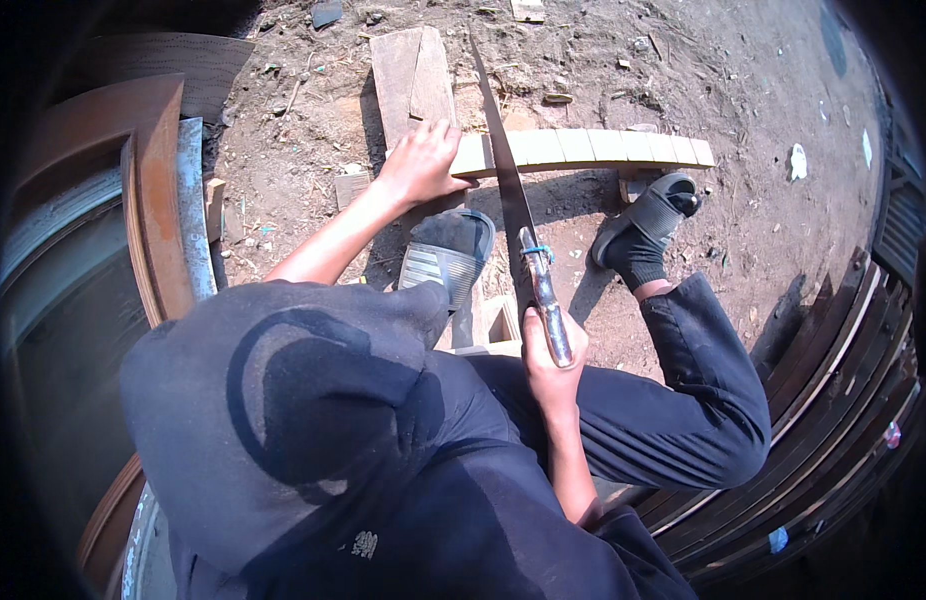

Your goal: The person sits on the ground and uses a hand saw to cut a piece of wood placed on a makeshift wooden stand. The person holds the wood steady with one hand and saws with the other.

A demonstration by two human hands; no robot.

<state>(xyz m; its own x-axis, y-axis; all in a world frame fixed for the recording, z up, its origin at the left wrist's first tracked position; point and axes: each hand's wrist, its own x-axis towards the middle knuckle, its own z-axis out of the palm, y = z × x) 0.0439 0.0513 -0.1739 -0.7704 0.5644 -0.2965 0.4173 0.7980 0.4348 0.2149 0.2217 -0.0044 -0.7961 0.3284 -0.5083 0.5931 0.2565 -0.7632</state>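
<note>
My left hand (418, 160) grips the left end of a pale, narrow wooden piece (583, 147) marked by crosswise lines or cuts, lying across the upper middle. My right hand (543, 365) is closed on the handle of a handsaw (508, 160); its long blade crosses the wood just right of my left hand, pointing away from me. A worn flat board (398, 75) extends beyond my left hand. My sandalled left foot (443, 255) is below the wood; my right foot (643, 225) is by a small block under its right part.
Wood-framed glass panels (63, 280) lean at the left. Dark slats (833, 400) lie at the right, beside a ribbed sheet (898, 210) at the rim. The dirt ground (763, 90) has scraps of wood and litter.
</note>
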